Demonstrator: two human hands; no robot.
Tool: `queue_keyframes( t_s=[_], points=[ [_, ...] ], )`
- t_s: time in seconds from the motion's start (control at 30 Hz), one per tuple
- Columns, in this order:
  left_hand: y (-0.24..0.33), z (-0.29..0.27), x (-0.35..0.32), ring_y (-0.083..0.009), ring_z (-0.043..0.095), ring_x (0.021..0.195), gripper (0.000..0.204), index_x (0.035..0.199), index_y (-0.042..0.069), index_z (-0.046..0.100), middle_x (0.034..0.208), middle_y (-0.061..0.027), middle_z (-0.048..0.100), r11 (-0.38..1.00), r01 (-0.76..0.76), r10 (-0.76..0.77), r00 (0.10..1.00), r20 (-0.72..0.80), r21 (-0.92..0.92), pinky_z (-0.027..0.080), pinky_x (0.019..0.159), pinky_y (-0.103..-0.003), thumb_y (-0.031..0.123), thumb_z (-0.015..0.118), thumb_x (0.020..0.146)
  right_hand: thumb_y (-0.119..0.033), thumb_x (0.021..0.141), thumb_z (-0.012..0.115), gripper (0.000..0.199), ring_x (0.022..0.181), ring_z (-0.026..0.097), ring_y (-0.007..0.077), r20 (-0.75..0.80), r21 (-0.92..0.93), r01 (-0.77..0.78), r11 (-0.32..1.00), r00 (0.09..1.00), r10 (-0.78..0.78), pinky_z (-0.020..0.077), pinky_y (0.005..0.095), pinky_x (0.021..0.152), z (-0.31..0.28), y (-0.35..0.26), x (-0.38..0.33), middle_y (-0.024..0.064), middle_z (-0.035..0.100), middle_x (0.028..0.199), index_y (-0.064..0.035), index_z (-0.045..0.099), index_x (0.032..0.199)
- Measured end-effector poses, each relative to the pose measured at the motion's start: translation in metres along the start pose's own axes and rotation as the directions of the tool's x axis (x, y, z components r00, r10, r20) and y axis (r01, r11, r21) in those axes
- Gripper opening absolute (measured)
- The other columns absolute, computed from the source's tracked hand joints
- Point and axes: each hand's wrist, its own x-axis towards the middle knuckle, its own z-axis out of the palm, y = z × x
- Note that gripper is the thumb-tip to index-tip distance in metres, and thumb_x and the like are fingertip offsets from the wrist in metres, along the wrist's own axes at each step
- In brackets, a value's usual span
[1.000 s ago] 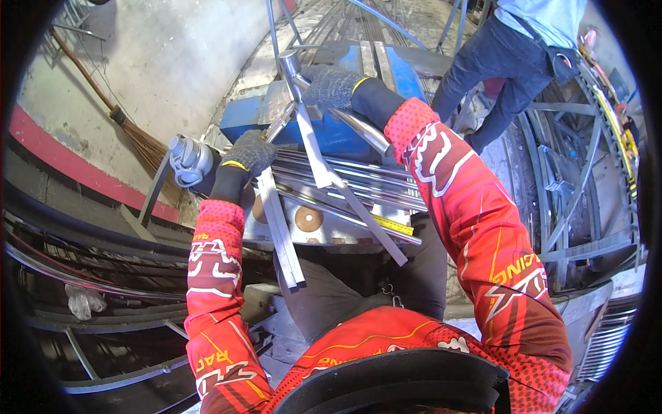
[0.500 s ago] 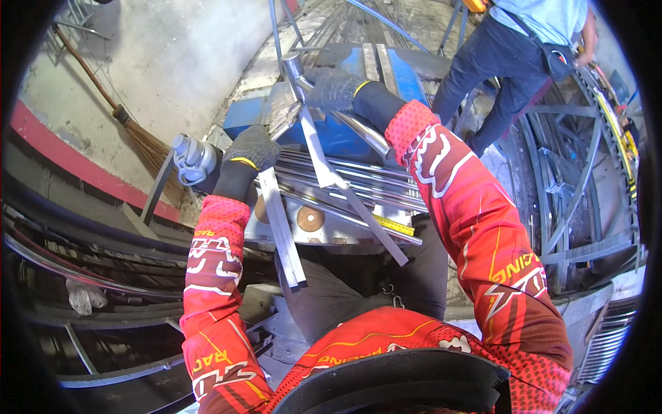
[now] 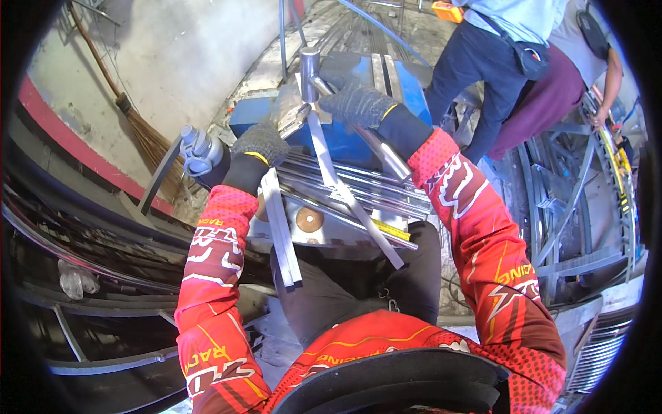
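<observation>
Now see steel tube (image 3: 310, 73) standing straighter than a second ago, far centre by blue metalwork (image 3: 252, 116); suggests position unsettled. Clamping side stub (image 3: 322, 86) in right hand (image 3: 355, 102). Can't tell left hand's (image 3: 262, 141) grip beside silver piece (image 3: 294, 121). Also spot second co-worker (image 3: 545, 103), far right.

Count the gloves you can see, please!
2: one on the left hand, one on the right hand. Any others may be hidden.
</observation>
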Motion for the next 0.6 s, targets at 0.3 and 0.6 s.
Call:
queue_keyframes(
  t_s=[0.3, 0.6],
  points=[
    [0.002, -0.001, -0.002, -0.0417, 0.064, 0.113, 0.043, 0.12, -0.001, 0.064, 0.116, -0.031, 0.066, 0.996, -0.088, 0.086, 0.991, -0.1, -0.014, 0.051, 0.099, -0.048, 0.019, 0.057, 0.083, -0.026, 0.089, 0.066, 0.043, 0.083, 0.071, 0.0263, -0.146, -0.116, 0.226, 0.967, 0.959, -0.242, 0.0561, 0.0394, 0.075, -0.004, -0.002, 0.004, 0.0193, 0.07, 0.098, -0.0043, 0.06, 0.126],
    [0.002, 0.004, 0.002, -0.0416, 0.065, 0.111, 0.042, 0.12, -0.001, 0.064, 0.116, -0.03, 0.066, 0.996, -0.082, 0.085, 0.994, -0.073, 0.044, 0.051, 0.098, -0.047, 0.02, 0.058, 0.084, -0.006, 0.096, 0.055, 0.026, 0.068, 0.055, 0.0115, -0.424, 0.0, 0.75, 0.662, 0.599, -0.679, 0.0488, 0.0292, 0.06, -0.031, -0.076, -0.011, 0.0041, 0.058, 0.084, -0.0027, 0.059, 0.122]
  ],
)
